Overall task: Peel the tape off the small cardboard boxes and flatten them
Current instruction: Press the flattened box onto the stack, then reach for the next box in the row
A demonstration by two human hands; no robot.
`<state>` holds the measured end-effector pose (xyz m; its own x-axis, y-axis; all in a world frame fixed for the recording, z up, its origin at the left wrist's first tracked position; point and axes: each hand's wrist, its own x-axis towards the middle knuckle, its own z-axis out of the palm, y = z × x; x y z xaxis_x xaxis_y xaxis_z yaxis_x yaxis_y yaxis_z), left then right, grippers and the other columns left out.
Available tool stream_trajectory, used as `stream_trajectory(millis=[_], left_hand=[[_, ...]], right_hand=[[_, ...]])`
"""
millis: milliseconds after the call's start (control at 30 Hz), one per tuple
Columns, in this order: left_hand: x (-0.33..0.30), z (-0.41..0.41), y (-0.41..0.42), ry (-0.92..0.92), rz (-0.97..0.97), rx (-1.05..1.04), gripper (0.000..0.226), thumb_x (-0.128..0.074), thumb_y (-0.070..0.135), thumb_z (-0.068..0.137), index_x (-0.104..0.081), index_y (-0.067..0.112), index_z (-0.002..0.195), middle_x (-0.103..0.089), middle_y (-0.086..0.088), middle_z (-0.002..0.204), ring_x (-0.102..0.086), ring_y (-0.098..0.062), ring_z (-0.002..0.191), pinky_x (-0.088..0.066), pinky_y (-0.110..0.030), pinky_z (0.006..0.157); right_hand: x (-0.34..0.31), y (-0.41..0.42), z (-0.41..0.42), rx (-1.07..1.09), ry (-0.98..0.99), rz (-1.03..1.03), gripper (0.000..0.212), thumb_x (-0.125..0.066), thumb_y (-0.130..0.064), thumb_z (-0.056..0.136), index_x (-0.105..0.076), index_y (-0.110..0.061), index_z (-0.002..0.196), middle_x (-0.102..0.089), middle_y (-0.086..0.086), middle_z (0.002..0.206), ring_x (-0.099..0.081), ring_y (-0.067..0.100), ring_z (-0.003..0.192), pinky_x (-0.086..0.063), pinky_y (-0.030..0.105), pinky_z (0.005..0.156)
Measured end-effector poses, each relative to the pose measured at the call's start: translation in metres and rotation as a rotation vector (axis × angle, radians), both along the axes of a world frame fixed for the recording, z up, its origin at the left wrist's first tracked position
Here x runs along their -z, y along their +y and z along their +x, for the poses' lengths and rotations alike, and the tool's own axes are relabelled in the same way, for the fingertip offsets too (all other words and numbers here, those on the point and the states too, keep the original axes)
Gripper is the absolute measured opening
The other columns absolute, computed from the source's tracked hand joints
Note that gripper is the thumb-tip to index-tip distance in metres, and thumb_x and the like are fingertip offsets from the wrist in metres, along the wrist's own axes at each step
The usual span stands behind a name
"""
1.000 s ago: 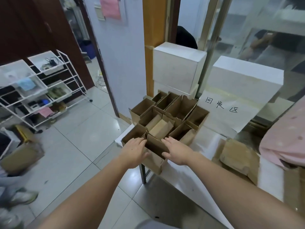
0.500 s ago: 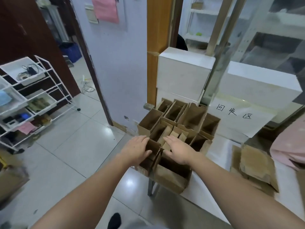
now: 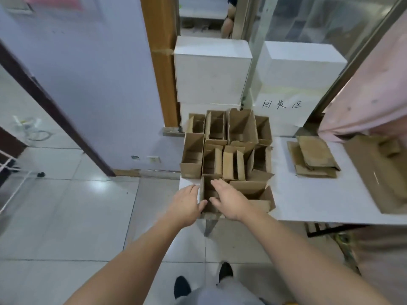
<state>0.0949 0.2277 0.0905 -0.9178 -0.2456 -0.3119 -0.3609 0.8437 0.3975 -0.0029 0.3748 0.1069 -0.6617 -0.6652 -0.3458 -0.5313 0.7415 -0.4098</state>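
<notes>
Shoes [image 3: 225,271]: two dark toes stood on the tiled floor [image 3: 66,216] at the bottom edge, between the forearms.
Left hand [image 3: 187,205]: it lay against the outer left wall of the near box, fingers straight, thumb at the box's front corner; whether it pressed or only touched could not be told.
Right hand [image 3: 229,199]: it reached over the near box's open top, fingers extended across the opening and thumb low at the front wall; a firm grip could not be made out.
Hands together: close, one on each side of the left wall of the same box, not touching each other.
Near box [image 3: 207,194]: a small open cardboard box at the table's front left corner, upright, flaps up.
Table [image 3: 308,201]: white top, its left edge just by the near box.
Cluster [image 3: 229,146]: more small open boxes stood packed together behind the near box, touching one another.
Flat stack [image 3: 312,159]: flattened cardboard pieces lay piled to the right, apart from the cluster.
Big carton [image 3: 385,172]: an open brown carton sat at the right edge.
White boxes [image 3: 211,71]: stacked behind the cluster.
Sign [image 3: 282,104]: white paper with handwritten characters, on the far right.
</notes>
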Motion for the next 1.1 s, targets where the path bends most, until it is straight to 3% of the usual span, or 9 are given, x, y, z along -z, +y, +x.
stream_trajectory(millis=[133, 333, 500, 600, 667, 867, 1000, 1100], left_hand=[[-0.009, 0.013, 0.017, 0.04, 0.219, -0.096, 0.057, -0.048, 0.039, 0.108, -0.034, 0.014, 0.157, -0.043, -0.007, 0.159, -0.04, -0.023, 0.144, -0.03, -0.032, 0.117], [-0.006, 0.014, 0.034, 0.08, 0.431, -0.261, 0.055, -0.05, 0.028, 0.109, -0.031, 0.014, 0.158, -0.041, -0.006, 0.161, -0.039, -0.021, 0.147, -0.031, -0.029, 0.115], [0.006, 0.012, 0.042, 0.012, 0.487, -0.315, 0.053, -0.049, 0.024, 0.11, -0.03, 0.012, 0.158, -0.044, -0.006, 0.159, -0.042, -0.022, 0.145, -0.03, -0.028, 0.112], [0.015, 0.013, 0.043, -0.039, 0.51, -0.35, 0.048, -0.044, 0.025, 0.111, -0.033, 0.011, 0.155, -0.049, -0.008, 0.155, -0.046, -0.025, 0.141, -0.033, -0.026, 0.102], [0.023, 0.014, 0.042, -0.048, 0.536, -0.352, 0.045, -0.043, 0.025, 0.112, -0.034, 0.012, 0.154, -0.052, -0.007, 0.152, -0.05, -0.026, 0.137, -0.03, -0.021, 0.093], [0.033, 0.015, 0.039, -0.06, 0.588, -0.35, 0.048, -0.039, 0.026, 0.112, -0.03, 0.011, 0.156, -0.051, -0.007, 0.15, -0.05, -0.026, 0.137, -0.031, -0.02, 0.095], [0.039, 0.013, 0.038, -0.063, 0.624, -0.326, 0.043, -0.04, 0.026, 0.109, -0.034, 0.018, 0.151, -0.059, -0.004, 0.143, -0.056, -0.02, 0.113, -0.043, -0.031, 0.1], [0.047, 0.006, 0.036, -0.105, 0.575, -0.401, 0.048, -0.034, 0.031, 0.111, -0.032, 0.01, 0.154, -0.058, -0.012, 0.141, -0.057, -0.031, 0.12, -0.041, -0.033, 0.095]], right_hand=[[0.011, 0.013, 0.024, 0.085, -0.06, -0.009, 0.065, -0.053, -0.033, 0.104, -0.023, -0.023, 0.161, -0.021, -0.004, 0.168, -0.017, 0.014, 0.155, -0.023, 0.039, 0.125], [0.03, 0.023, 0.05, 0.215, -0.083, -0.082, 0.063, -0.05, -0.03, 0.105, -0.023, -0.021, 0.161, -0.021, -0.004, 0.168, -0.024, 0.015, 0.153, -0.024, 0.035, 0.124], [0.043, 0.03, 0.072, 0.406, -0.095, -0.196, 0.056, -0.05, -0.024, 0.105, -0.033, -0.016, 0.158, -0.035, 0.0, 0.162, -0.032, 0.014, 0.149, -0.017, 0.02, 0.117], [0.043, 0.028, 0.073, 0.458, -0.09, -0.237, 0.053, -0.05, -0.021, 0.105, -0.037, -0.015, 0.155, -0.041, 0.001, 0.158, -0.037, 0.015, 0.146, -0.018, 0.016, 0.113], [0.043, 0.022, 0.068, 0.453, -0.118, -0.242, 0.053, -0.049, -0.021, 0.105, -0.036, -0.014, 0.156, -0.039, 0.002, 0.16, -0.036, 0.016, 0.147, -0.02, 0.019, 0.116], [0.043, 0.001, 0.055, 0.399, -0.184, -0.157, 0.064, -0.049, -0.027, 0.104, -0.023, -0.013, 0.161, -0.024, 0.002, 0.167, -0.026, 0.021, 0.152, -0.023, 0.033, 0.123], [0.046, -0.007, 0.052, 0.385, -0.192, -0.131, 0.067, -0.049, -0.027, 0.103, -0.02, -0.011, 0.161, -0.02, 0.003, 0.168, -0.022, 0.02, 0.154, -0.021, 0.032, 0.124], [0.045, -0.003, 0.053, 0.395, -0.167, -0.151, 0.063, -0.048, -0.024, 0.104, -0.023, -0.012, 0.161, -0.022, 0.002, 0.168, -0.022, 0.018, 0.154, -0.02, 0.03, 0.124]])
